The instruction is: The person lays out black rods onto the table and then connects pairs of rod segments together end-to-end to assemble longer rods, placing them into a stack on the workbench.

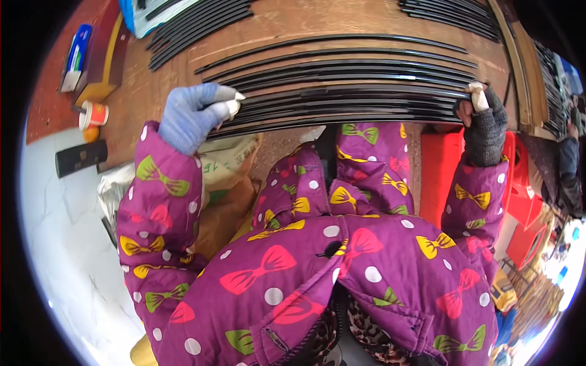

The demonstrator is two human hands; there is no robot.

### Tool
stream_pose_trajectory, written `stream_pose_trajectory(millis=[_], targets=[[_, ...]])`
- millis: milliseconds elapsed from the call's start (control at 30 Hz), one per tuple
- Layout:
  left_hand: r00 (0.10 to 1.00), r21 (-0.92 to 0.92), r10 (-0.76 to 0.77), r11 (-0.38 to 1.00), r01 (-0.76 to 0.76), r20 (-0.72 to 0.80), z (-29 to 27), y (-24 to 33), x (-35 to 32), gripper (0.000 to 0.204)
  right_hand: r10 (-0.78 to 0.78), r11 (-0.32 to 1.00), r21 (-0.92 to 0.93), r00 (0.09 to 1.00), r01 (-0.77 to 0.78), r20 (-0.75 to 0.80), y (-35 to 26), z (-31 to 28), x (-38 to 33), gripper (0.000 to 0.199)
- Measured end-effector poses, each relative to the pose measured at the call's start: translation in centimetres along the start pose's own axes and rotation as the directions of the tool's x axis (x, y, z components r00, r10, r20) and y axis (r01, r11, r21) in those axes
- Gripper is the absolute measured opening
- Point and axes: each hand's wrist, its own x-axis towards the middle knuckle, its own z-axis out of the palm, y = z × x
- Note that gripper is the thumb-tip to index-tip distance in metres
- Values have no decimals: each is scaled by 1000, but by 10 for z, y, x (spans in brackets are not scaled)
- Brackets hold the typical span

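Note:
Long thin black rods (354,93) lie side by side on the brown wooden table, crossing it from left to right. My left hand (194,114), in a light blue glove with white-covered fingertips, is closed in a pinch at the left end of a rod on the near side of the row. At the right end, my right hand (486,125), in a dark grey glove with bare fingers and a white wrap on one, grips the same rod or rods. How many they hold cannot be made out. Several more rods (342,39) lie just beyond, slightly spread apart.
Further bundles of black rods lie at the far left (201,27) and far right (452,17). A paper cup (94,114), a blue box (76,55) and a black case (81,158) stand at the left. Red plastic crates (441,177) and a sack (229,165) are below the table's near edge.

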Motion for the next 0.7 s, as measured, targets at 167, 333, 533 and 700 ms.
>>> stream_pose_trajectory(millis=[167,333,533,700], targets=[[999,-12,-34,999,34,22,2,2,8,14,56,998,24,997,-54,-51,-5,-9,2,18],[1000,2,1,1000,-1,17,-13,-18,2,13,1,999,40,991,4,-133,0,-28,1,16],[999,-132,-38,991,36,-7,-21,-37,13,17,-22,995,91,992,34,-128,-3,-18,6,16],[997,-85,-73,994,70,-38,-30,-39,8,16,-58,998,-6,972,58,-229,1,-35,6,17]])
